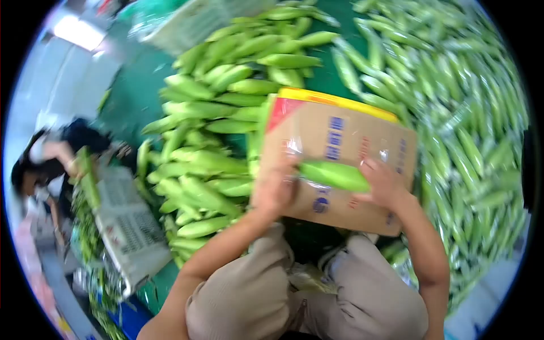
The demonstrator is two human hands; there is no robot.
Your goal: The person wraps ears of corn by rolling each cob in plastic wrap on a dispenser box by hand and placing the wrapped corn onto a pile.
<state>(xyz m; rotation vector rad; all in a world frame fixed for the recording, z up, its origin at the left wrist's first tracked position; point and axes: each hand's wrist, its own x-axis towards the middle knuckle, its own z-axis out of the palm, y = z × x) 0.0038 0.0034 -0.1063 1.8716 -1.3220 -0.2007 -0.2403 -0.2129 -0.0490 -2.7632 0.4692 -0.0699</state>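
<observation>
A green ear of corn in its husk (334, 174) lies crosswise between my hands, over the flat top of a cardboard box (351, 127). My right hand (382, 180) is closed around its right end, with the fingers on top. At the other end my left hand (276, 187) is closed against the tip; its fingers are partly blurred. Shiny patches on the box look like clear film. Beside the box on the left is a heap of husked-green corn ears (209, 161). To the right lies a larger heap of corn ears in clear plastic wrap (470, 141).
The green floor covering (136, 85) shows between the heaps. A white crate with green plastic (192, 25) stands at the back. On the left, another person (73, 144) holds leafy stalks beside a second white crate (133, 226). My bent knees (243, 289) are close below the box.
</observation>
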